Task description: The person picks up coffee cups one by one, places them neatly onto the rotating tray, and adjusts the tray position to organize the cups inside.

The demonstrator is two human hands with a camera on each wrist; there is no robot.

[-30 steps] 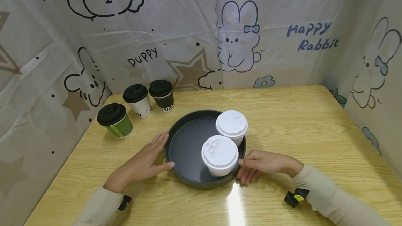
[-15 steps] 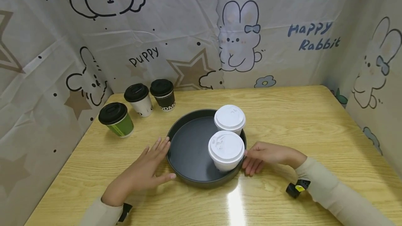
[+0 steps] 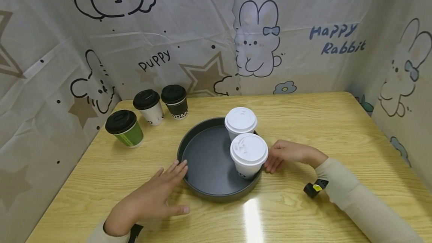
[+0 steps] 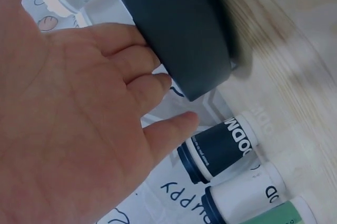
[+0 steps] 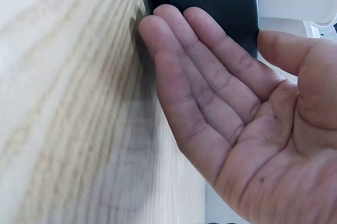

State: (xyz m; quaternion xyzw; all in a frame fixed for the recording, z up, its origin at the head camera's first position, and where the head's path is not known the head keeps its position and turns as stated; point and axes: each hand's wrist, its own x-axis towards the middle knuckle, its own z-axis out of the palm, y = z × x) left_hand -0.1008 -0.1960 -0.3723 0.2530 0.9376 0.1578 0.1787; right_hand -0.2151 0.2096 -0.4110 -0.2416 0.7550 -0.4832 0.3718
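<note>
Flanking the round dark metal tray (image 3: 202, 194), both flat hands (image 3: 152, 200) (image 3: 287, 155) touch its smooth rim, grips open.

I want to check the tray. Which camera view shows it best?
The head view: the whole round tray shows, with two white-lidded cups inside. The left wrist view shows only its blurred outer wall; the right wrist view only a strip of wall.

A round tray (image 3: 199, 160) sits near the middle of the table (image 3: 337, 130). Two lidded cups stand in the tray's right half, one (image 3: 249, 153) toward the near edge, the other (image 3: 240, 122) just behind it. Three more cups (image 3: 148, 108) stand in a row at the table's far left corner. The left hand (image 3: 148, 201) touches the tray's left rim, and the right hand (image 3: 287, 155) touches its right rim.
</note>
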